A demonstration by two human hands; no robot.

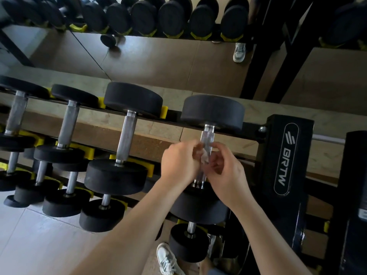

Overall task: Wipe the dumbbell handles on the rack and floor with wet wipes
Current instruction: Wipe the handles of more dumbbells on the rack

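Observation:
A black dumbbell with a knurled metal handle (207, 138) lies on the top tier of the rack, at its right end. My left hand (179, 162) and my right hand (226, 171) meet over the lower half of that handle. Between their fingertips they pinch a crumpled white wet wipe (203, 156), which lies against the handle. The handle's lower part is partly hidden by my fingers. Further dumbbells sit to the left, the nearest with its handle (127, 135) bare.
The rack's black end post (286, 155) with a white logo stands right of my hands. Lower tiers hold smaller dumbbells (189, 242) on yellow cradles (87, 152). A mirror behind reflects more dumbbells. My white shoe (167, 260) stands on the pale tile floor (29, 245).

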